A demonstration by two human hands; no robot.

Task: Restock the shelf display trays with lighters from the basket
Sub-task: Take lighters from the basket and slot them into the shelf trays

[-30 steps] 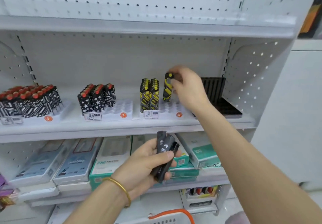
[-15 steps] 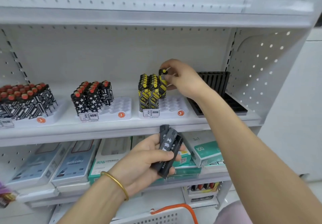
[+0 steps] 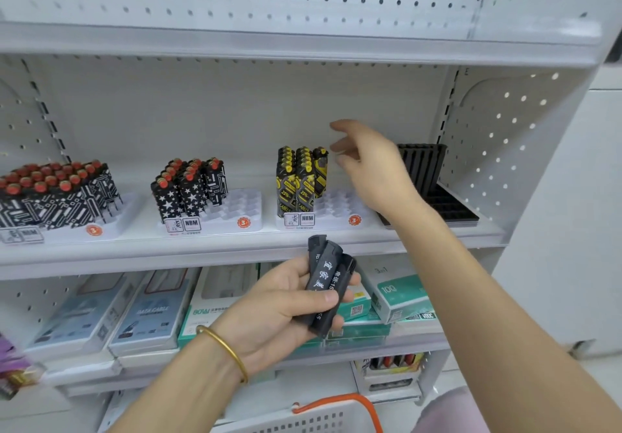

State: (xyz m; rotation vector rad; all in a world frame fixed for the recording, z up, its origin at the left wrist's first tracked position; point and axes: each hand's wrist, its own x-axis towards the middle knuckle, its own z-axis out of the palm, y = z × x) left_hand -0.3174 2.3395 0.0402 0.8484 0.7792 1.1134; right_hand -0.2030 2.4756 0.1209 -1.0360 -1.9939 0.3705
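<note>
My left hand point(image 3: 286, 301) grips three black lighters point(image 3: 328, 284) with white writing, held in front of the middle shelf's edge. My right hand point(image 3: 370, 166) hovers with loose fingers just right of the yellow-and-black lighters point(image 3: 301, 180), holding nothing. Those lighters stand at the left of a white display tray point(image 3: 340, 210) with several free slots. Another white tray point(image 3: 235, 210) holds star-patterned lighters point(image 3: 188, 186). A black tray point(image 3: 437, 193) stands at the shelf's right end. The basket point(image 3: 319, 415), white with an orange handle, shows at the bottom edge.
A fuller tray of black-and-white lighters with red caps point(image 3: 54, 193) sits at the far left. Boxed goods point(image 3: 151, 311) fill the shelf below. An upper shelf point(image 3: 269, 42) overhangs the trays. A perforated side panel point(image 3: 511, 136) closes the right end.
My right hand set the yellow-and-black lighter into the tray beside the others, let go and drew back to the right. My left hand kept hold of the black lighters.
</note>
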